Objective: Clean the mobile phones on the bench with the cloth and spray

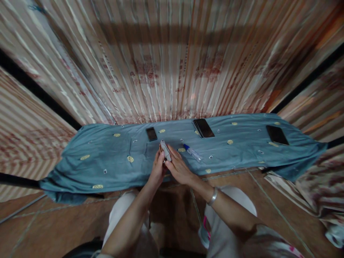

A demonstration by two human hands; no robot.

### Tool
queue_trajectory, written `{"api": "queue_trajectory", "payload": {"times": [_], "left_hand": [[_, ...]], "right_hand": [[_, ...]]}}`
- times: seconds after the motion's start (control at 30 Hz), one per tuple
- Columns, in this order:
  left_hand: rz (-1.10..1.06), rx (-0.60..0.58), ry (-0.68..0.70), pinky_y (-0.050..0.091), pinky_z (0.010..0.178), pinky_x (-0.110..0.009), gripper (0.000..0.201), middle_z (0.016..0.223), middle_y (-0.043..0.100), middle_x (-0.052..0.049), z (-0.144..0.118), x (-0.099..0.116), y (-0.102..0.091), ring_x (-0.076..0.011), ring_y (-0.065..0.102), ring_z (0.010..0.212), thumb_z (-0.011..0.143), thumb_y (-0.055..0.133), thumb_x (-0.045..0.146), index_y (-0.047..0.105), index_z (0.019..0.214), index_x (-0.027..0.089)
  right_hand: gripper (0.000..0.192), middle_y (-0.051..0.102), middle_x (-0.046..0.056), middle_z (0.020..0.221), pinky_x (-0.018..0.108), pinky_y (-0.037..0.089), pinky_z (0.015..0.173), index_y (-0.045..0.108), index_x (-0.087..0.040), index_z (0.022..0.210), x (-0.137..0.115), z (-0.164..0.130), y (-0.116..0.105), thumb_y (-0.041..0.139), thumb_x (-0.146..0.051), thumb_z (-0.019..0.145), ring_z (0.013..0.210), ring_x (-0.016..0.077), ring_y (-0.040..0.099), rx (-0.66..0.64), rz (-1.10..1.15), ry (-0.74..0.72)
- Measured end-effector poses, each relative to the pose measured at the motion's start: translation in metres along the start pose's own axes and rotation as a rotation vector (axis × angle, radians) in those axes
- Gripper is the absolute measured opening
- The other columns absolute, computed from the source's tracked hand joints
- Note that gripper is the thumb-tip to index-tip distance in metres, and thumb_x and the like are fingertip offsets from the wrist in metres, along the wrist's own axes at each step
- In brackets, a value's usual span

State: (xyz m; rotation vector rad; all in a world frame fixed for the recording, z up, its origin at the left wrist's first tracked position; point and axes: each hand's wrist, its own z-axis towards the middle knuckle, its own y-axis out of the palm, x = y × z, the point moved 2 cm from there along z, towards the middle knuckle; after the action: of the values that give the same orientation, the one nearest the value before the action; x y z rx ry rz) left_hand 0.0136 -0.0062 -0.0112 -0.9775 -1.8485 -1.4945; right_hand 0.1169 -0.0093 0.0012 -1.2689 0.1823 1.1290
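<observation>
Both hands meet over the front middle of the cloth-covered table (113,172), around a light-grey, oblong object (166,151). A dark spot marks its far end, and a brownish edge shows on its left; its exact kind cannot be made out. My left hand (158,166) grips it from the left, fingers bent against its side. From the right, my right hand (177,165) holds it with the thumb at its near end. Just right of the hands lies a clear plastic bottle (194,154) with a blue cap. Beyond them is a small dark pixelated rectangle (151,134).
A dark flat device (204,128), apparently resting on another slab, lies toward the back. Another dark flat tablet-like thing (277,134) is at the right end. Striped curtains (166,71) hang behind, with black poles (40,89) at the sides.
</observation>
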Motion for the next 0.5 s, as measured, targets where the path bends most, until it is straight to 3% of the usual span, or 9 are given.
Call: {"api": "queue_trajectory", "payload": {"times": [0.3,0.5], "left_hand": [[0.086,0.078,0.019,0.053,0.073,-0.028,0.078,0.095,0.071,-0.004,-0.003,-0.001,-0.008,-0.0199,0.068,0.085,0.060,0.082,0.042,0.052,0.129,0.024],[0.169,0.069,0.080,0.052,0.069,-0.025,0.087,0.089,0.070,-0.002,-0.004,0.004,-0.012,-0.0182,0.067,0.082,0.061,0.082,0.043,0.045,0.137,0.023]], "right_hand": [[0.059,0.025,0.005,0.159,0.041,0.018,0.121,0.022,-0.022,0.152,0.000,0.004,-0.003,0.022,-0.046,0.099,0.147,0.0165,0.018,0.048,0.128,0.021],[0.062,0.032,0.004,0.156,0.040,0.018,0.122,0.021,-0.023,0.153,0.002,0.007,-0.005,0.018,-0.052,0.099,0.147,0.0167,0.019,0.064,0.185,0.065]]}}
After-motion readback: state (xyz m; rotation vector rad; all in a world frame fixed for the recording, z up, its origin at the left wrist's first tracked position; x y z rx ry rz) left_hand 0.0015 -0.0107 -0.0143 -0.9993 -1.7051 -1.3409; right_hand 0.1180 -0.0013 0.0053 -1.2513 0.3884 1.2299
